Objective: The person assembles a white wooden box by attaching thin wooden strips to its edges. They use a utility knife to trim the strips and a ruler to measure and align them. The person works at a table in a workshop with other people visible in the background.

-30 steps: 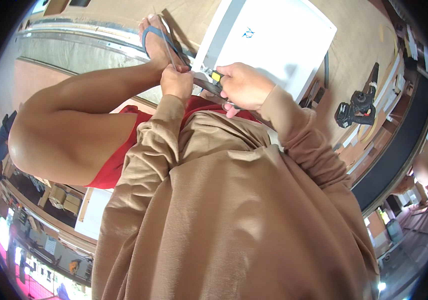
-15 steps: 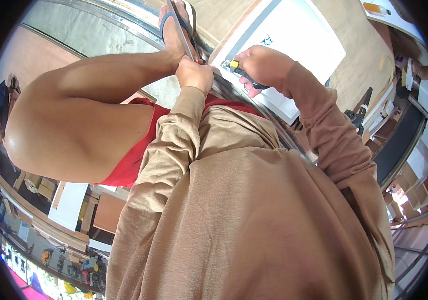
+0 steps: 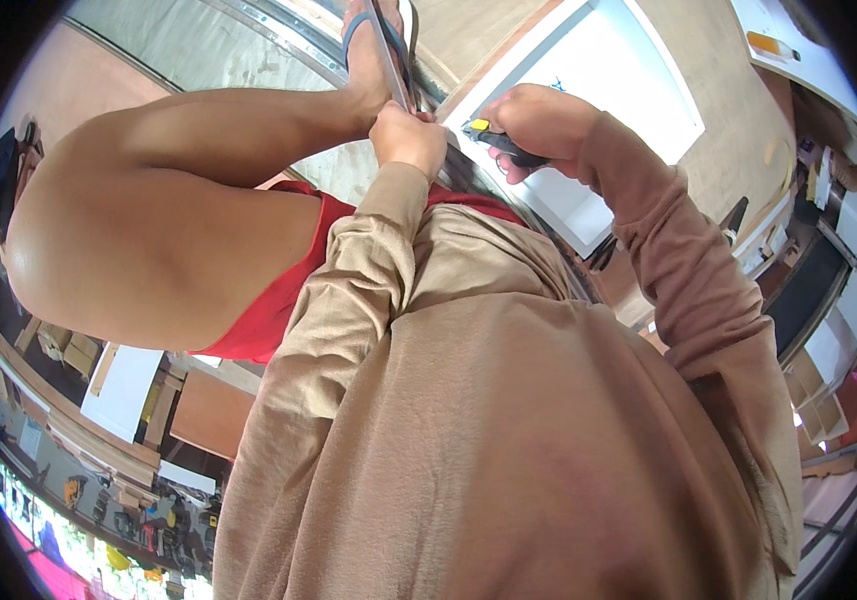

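Note:
My left hand is closed around a long, thin strip that runs up past my sandalled foot. In my right hand is a black-and-yellow hand tool with a short metal tip; its exact kind is partly hidden by my fingers. The tool's tip points left, a short way from my left fist. Beneath my right hand lies a shallow white box-like panel with raised edges and a blue mark on its inner face.
My bent bare leg takes up the left side. Metal rails run beside a grey surface. A plywood sheet lies right of the white panel. An orange-filled bottle rests at the upper right. Wooden boards lie at lower left.
The view has shifted slightly, so the hands sit a little farther right in it. Both hands keep their holds on the strip and the tool.

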Demonstrator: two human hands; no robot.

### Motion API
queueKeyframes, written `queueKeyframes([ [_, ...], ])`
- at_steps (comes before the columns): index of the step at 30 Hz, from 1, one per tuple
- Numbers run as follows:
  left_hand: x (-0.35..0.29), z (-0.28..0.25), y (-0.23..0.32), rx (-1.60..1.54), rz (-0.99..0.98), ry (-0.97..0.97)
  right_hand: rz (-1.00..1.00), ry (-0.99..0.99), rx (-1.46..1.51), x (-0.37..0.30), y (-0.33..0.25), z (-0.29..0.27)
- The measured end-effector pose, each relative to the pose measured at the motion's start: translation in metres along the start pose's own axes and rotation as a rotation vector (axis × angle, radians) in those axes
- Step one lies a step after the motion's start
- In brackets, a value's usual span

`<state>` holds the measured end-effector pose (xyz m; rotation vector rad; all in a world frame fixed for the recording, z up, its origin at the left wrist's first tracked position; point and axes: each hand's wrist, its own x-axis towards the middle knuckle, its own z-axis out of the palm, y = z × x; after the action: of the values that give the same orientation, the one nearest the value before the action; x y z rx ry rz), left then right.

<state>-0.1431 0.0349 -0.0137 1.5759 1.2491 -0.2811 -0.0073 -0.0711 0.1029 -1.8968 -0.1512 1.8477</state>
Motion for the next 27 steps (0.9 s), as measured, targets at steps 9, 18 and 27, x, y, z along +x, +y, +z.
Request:
queueKeyframes([
  [9, 0.003, 0.009, -0.003, -0.020, 0.097, 0.075, -0.077, -0.017, -0.487, 0.011, -0.006, 0.009],
  [18, 0.016, 0.014, -0.027, -0.146, 0.043, -0.025, 0.037, 0.070, -0.394, -0.030, 0.002, -0.004],
  [27, -0.017, -0.009, 0.001, -0.194, -0.026, -0.143, -0.141, 0.597, 0.488, 0.025, 0.118, 0.025],
])
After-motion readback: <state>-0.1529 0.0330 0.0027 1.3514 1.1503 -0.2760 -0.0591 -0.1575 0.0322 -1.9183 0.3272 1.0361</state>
